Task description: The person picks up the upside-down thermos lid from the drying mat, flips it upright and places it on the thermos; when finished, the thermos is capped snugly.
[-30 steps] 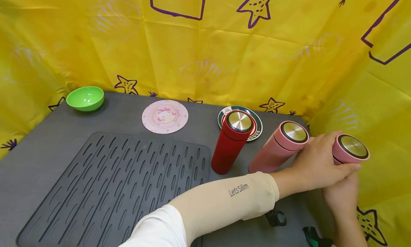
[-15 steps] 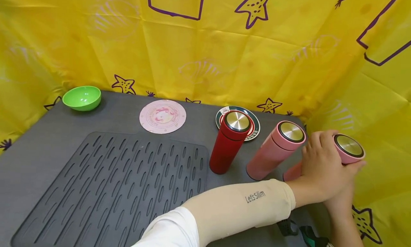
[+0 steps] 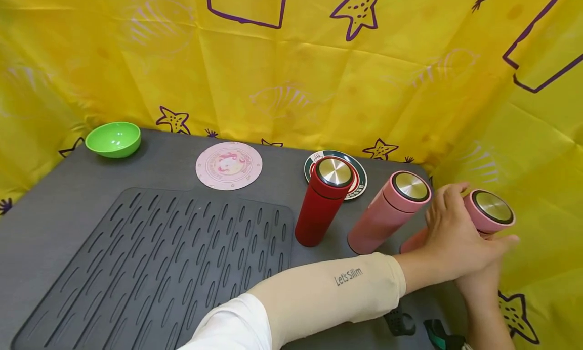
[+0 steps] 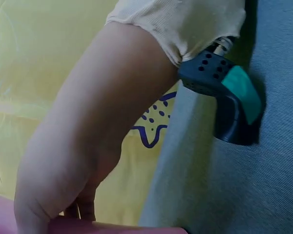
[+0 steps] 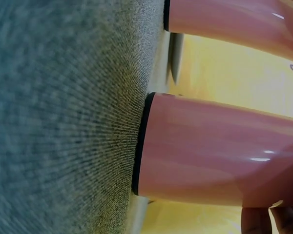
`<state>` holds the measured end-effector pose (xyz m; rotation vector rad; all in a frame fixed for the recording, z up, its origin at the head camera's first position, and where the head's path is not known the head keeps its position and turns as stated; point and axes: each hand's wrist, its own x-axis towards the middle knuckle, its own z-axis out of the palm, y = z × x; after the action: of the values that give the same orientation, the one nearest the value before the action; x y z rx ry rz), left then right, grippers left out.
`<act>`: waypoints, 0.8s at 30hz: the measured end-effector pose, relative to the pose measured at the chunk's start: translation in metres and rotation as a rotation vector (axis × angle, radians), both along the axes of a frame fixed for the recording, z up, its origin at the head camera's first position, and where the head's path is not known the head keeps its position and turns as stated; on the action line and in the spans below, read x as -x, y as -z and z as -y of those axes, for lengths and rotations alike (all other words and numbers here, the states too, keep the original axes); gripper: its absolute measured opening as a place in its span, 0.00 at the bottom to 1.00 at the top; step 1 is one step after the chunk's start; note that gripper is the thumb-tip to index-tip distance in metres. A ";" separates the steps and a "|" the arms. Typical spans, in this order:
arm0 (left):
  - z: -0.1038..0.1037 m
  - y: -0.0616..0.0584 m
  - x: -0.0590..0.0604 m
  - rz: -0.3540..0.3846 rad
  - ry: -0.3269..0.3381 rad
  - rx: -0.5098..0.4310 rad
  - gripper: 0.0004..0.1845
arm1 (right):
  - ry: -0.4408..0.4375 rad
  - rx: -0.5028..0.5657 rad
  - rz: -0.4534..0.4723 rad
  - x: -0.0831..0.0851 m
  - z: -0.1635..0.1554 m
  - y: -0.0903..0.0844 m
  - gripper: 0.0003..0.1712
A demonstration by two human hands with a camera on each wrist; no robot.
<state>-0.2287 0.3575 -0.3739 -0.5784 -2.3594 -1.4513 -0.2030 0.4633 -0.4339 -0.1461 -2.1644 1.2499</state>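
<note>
At the right stands a pink thermos bottle (image 3: 478,211) with a steel-topped lid, tilted in the head view. My left hand (image 3: 451,238) reaches across and curls round its upper body, thumb stretched to the right. Below and behind it, my right hand (image 3: 483,279) grips the same bottle, mostly hidden in the head view. The left wrist view shows this right hand (image 4: 63,165) round the pink bottle (image 4: 127,229). In the right wrist view, the bottle's base (image 5: 205,151) meets the grey surface, and fingertips (image 5: 256,222) touch its side.
A second pink bottle (image 3: 387,218) and a red bottle (image 3: 319,208) stand to the left. Behind the red one lies a round patterned plate (image 3: 362,185). A pink round mat (image 3: 229,165), green bowl (image 3: 114,140) and grey ribbed mat (image 3: 182,259) lie further left. Yellow cloth (image 3: 273,61) encloses the table.
The head view has shifted slightly. My left hand has moved a little left and lower round the bottle, showing more of its lid's side and lower body. The other bottles stay put.
</note>
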 end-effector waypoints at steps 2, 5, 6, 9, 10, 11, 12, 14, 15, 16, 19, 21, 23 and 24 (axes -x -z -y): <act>-0.003 0.001 0.000 0.004 -0.067 0.019 0.49 | -0.010 -0.014 -0.010 -0.001 0.000 0.002 0.13; -0.004 0.003 0.001 -0.027 -0.121 0.038 0.46 | 0.046 -0.121 0.006 -0.002 0.003 0.004 0.23; -0.003 0.004 0.002 -0.062 -0.123 0.052 0.45 | 0.044 -0.103 0.011 -0.002 0.003 0.004 0.26; 0.002 0.007 0.005 -0.129 -0.065 0.060 0.41 | 0.064 -0.044 0.051 -0.003 0.006 0.001 0.30; 0.004 0.007 0.006 -0.136 -0.026 0.055 0.40 | 0.080 -0.059 0.069 -0.004 0.006 0.000 0.27; 0.007 0.007 0.008 -0.139 0.016 0.047 0.40 | 0.099 -0.070 0.088 -0.004 0.006 -0.001 0.23; 0.009 0.007 0.009 -0.134 0.055 0.041 0.39 | 0.123 -0.078 0.110 -0.004 0.006 -0.002 0.20; 0.013 0.006 0.012 -0.104 0.133 0.034 0.39 | 0.164 -0.090 0.149 -0.005 0.007 -0.004 0.16; 0.015 0.005 0.014 -0.090 0.166 0.034 0.39 | 0.178 -0.087 0.161 -0.005 0.007 -0.004 0.15; 0.016 0.005 0.015 -0.070 0.194 0.040 0.40 | 0.185 -0.069 0.164 -0.005 0.007 -0.005 0.14; 0.016 0.003 0.016 -0.021 0.233 0.051 0.42 | 0.193 -0.069 0.164 -0.004 0.005 -0.004 0.12; 0.014 0.001 0.014 -0.011 0.207 0.061 0.43 | 0.157 -0.051 0.114 -0.003 0.003 -0.003 0.12; 0.010 0.000 0.011 -0.016 0.138 0.092 0.46 | 0.112 -0.060 0.066 -0.002 0.001 -0.002 0.12; 0.008 -0.001 0.009 -0.021 0.096 0.112 0.47 | 0.086 -0.065 0.047 -0.002 0.000 -0.001 0.13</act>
<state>-0.2379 0.3498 -0.3724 -0.7421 -2.4386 -1.3511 -0.2012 0.4628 -0.4327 -0.2406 -2.2118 1.1366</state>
